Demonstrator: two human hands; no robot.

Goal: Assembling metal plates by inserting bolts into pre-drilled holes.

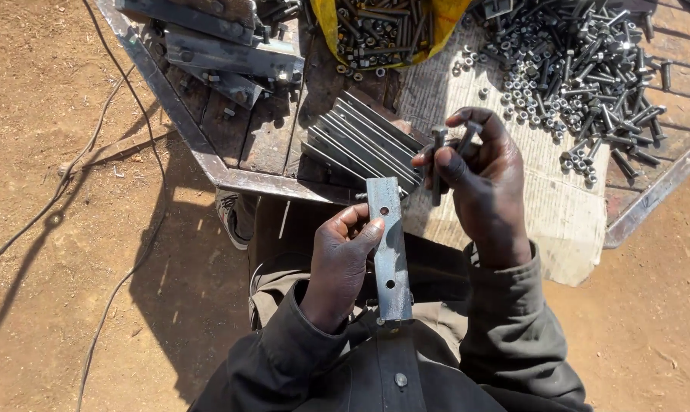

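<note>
My left hand (339,263) grips a flat steel strip (389,252) with drilled holes, held upright over my lap. My right hand (482,179) is raised beside the strip's upper end and pinches dark bolts (438,164) between thumb and fingers. A stack of similar steel strips (360,145) lies on the metal table (230,179) just beyond both hands.
A heap of bolts and nuts (581,69) covers the white sack cloth (566,206) at the right. A yellow bag (383,30) holds more bolts. Steel brackets (223,53) lie at the back left. Cables (131,259) run across the dirt ground.
</note>
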